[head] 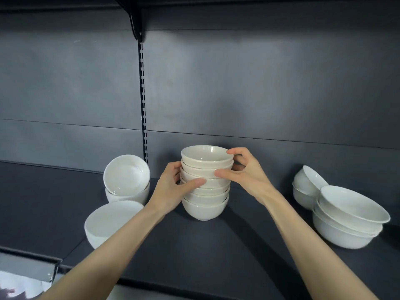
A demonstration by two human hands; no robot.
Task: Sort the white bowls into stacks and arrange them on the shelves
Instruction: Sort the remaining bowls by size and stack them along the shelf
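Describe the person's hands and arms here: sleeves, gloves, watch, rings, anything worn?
Nothing worn shows. The left hand and right hand are bare: no gloves, no rings visible. The left forearm and right forearm are bare down to the frame edge, with no sleeve, watch, bracelet or marking in view.

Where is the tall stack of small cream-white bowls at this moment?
In the head view, the tall stack of small cream-white bowls is at the centre of the dark shelf, gripped between the left hand and the right hand.
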